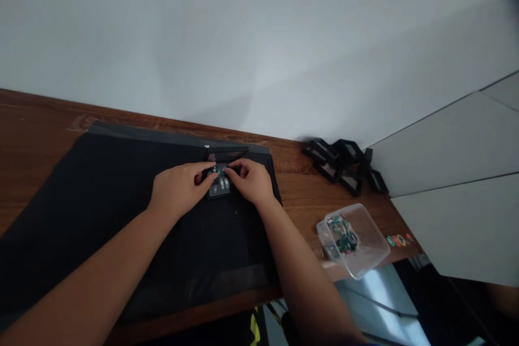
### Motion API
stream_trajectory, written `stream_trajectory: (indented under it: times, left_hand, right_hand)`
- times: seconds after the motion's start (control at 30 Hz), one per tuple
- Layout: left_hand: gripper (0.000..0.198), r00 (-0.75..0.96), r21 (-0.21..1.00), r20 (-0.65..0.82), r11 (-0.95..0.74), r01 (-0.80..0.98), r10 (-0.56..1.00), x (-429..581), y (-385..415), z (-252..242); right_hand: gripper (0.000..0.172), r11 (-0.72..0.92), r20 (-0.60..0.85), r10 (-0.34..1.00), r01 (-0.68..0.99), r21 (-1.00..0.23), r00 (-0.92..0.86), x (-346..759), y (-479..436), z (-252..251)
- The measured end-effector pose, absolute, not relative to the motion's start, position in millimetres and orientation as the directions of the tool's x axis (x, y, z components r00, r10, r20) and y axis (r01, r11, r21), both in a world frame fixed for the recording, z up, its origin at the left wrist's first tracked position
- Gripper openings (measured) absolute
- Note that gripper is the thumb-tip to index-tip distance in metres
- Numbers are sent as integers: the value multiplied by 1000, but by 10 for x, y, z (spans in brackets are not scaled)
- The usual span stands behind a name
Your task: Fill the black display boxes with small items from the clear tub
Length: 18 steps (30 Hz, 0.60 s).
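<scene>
An open small black box (219, 192) lies on the black mat, its lid (227, 155) tipped back towards the wall. Inside are several shiny, clear or silvery pieces (221, 183) and a small greenish piece (220, 171), too small to name. From the left, my left hand (178, 186) reaches over the box with thumb and index finger bent towards the greenish piece. My right hand (253, 181) comes in from the right, its thumb and finger closed together at the same spot. What exactly sits between the fingertips is too small to make out.
Several black boxes (348, 165) are piled against the wall at the right. A clear plastic tub (365, 240) with green shiny packets stands by the table's front edge. Round coloured stickers (399, 240) lie beyond it. The black mat (101, 200) covers the wooden table's left part.
</scene>
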<state>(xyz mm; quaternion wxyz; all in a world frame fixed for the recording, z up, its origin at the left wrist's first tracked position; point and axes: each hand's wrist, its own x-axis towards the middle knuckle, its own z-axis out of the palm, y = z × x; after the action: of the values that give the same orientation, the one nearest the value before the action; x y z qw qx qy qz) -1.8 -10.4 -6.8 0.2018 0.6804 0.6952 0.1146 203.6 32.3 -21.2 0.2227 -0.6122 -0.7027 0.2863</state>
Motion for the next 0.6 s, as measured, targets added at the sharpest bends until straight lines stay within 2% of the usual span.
stream_trajectory:
  times: [0.2,0.33,0.6]
  left_hand:
    - [52,25,447,-114,29,894,993,7,-99,-90]
    - [49,-1,414,-113,48,909,994,52,-93,-107]
    - [49,-34,418,-124,83,905,992,72,-104,-136]
  right_hand:
    - [21,101,-27,985,692,-715,-172,2078,332,-257]
    - [19,113,-23,981,660,-743,-193,2121,344,-301]
    - [19,112,-35,981,708,-698,-189,2098,309,-219]
